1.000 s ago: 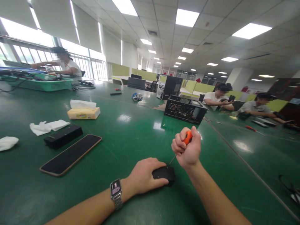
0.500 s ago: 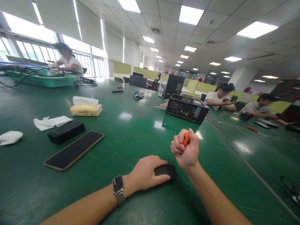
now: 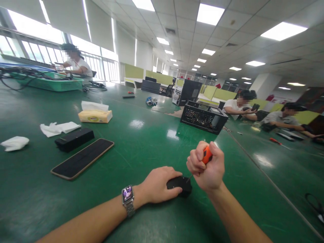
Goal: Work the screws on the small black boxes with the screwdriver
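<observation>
Black case [image 3: 187, 190] sits on the near surface [image 3: 141, 148], fingers of the left hand [image 3: 159, 185] clamped on it. Those of the right hand [image 3: 209, 170] clench an orange screwdriver [image 3: 208, 155]; a more upright shaft with steady pressure should limit slipping.

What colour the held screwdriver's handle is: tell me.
The screwdriver handle is orange with black patches, clearest in the head view.
</observation>
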`<action>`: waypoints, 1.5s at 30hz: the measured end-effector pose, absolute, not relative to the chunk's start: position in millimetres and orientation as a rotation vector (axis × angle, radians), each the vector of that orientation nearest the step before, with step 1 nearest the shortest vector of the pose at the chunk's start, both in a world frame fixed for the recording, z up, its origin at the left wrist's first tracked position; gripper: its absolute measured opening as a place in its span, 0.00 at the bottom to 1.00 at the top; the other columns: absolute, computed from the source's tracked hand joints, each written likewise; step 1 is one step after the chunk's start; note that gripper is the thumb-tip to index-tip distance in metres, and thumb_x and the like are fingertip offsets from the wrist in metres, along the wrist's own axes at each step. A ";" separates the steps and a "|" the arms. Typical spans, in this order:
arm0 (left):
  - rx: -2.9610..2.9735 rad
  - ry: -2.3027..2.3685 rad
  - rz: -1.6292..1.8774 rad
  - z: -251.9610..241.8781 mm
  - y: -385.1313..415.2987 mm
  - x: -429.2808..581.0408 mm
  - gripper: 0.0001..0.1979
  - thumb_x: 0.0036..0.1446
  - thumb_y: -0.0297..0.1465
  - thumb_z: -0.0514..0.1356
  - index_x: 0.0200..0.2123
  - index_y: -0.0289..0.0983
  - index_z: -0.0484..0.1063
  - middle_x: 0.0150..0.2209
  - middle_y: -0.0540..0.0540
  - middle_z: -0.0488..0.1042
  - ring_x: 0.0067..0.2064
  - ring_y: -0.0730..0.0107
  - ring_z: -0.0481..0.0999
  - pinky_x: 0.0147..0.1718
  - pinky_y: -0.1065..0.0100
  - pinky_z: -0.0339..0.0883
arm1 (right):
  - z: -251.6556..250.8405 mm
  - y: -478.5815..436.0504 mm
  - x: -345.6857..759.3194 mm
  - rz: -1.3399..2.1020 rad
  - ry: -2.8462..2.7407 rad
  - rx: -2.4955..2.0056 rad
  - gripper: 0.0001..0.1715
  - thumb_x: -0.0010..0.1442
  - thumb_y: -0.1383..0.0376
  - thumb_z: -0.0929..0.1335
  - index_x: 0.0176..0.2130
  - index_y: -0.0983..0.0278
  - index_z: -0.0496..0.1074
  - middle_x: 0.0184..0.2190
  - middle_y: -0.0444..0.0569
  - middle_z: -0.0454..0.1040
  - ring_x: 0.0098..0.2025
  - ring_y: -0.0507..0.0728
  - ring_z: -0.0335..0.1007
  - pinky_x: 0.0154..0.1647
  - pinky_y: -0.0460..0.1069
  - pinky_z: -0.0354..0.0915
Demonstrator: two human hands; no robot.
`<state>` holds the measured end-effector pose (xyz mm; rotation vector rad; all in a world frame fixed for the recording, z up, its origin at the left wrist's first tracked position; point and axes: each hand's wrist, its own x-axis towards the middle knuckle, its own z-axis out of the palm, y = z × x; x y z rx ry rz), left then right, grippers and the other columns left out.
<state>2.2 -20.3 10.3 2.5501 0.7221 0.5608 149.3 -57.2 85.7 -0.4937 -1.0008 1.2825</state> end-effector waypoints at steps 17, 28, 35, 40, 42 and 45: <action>2.481 0.570 0.547 9.3 -11.6 -3.0 0.19 0.54 0.33 0.61 0.51 0.39 0.70 0.45 0.45 0.74 0.46 0.59 0.73 0.48 0.64 0.66 | 77.5 -61.2 145.3 1.323 -1.010 -0.397 0.23 0.61 0.52 0.61 0.21 0.62 0.64 0.11 0.35 0.46 0.13 0.45 0.35 0.12 0.39 0.42; 2.387 0.375 0.526 14.6 -3.3 -13.3 0.21 0.55 0.32 0.61 0.52 0.37 0.70 0.48 0.43 0.75 0.46 0.59 0.74 0.48 0.65 0.66 | 75.8 -61.7 141.2 1.311 -1.042 -0.392 0.24 0.61 0.51 0.61 0.21 0.62 0.65 0.11 0.35 0.47 0.13 0.45 0.37 0.12 0.39 0.43; 2.281 0.315 0.497 14.1 0.8 -15.2 0.20 0.56 0.34 0.62 0.52 0.37 0.71 0.46 0.44 0.76 0.43 0.62 0.75 0.45 0.67 0.66 | 73.0 -60.2 140.3 1.311 -1.051 -0.391 0.24 0.61 0.51 0.62 0.21 0.62 0.65 0.11 0.35 0.47 0.13 0.45 0.37 0.12 0.39 0.43; 2.269 0.358 0.454 13.8 2.8 -17.8 0.25 0.56 0.37 0.63 0.56 0.38 0.69 0.47 0.44 0.74 0.43 0.62 0.74 0.43 0.68 0.66 | 82.5 -57.4 153.0 1.333 -0.979 -0.390 0.25 0.61 0.51 0.60 0.20 0.62 0.64 0.11 0.35 0.46 0.12 0.46 0.35 0.11 0.39 0.43; 2.268 0.366 0.448 14.0 2.9 -18.3 0.26 0.55 0.37 0.63 0.56 0.39 0.68 0.48 0.44 0.74 0.44 0.62 0.74 0.43 0.68 0.66 | 90.2 -58.8 157.4 1.327 -0.986 -0.403 0.25 0.61 0.51 0.60 0.20 0.62 0.63 0.11 0.35 0.45 0.12 0.46 0.35 0.10 0.39 0.43; 2.262 0.361 0.451 14.3 2.8 -18.5 0.26 0.55 0.37 0.64 0.57 0.40 0.68 0.49 0.45 0.74 0.45 0.62 0.74 0.44 0.68 0.65 | 101.2 -63.1 162.0 1.319 -1.030 -0.412 0.24 0.60 0.51 0.61 0.19 0.62 0.64 0.11 0.35 0.45 0.12 0.46 0.35 0.10 0.40 0.44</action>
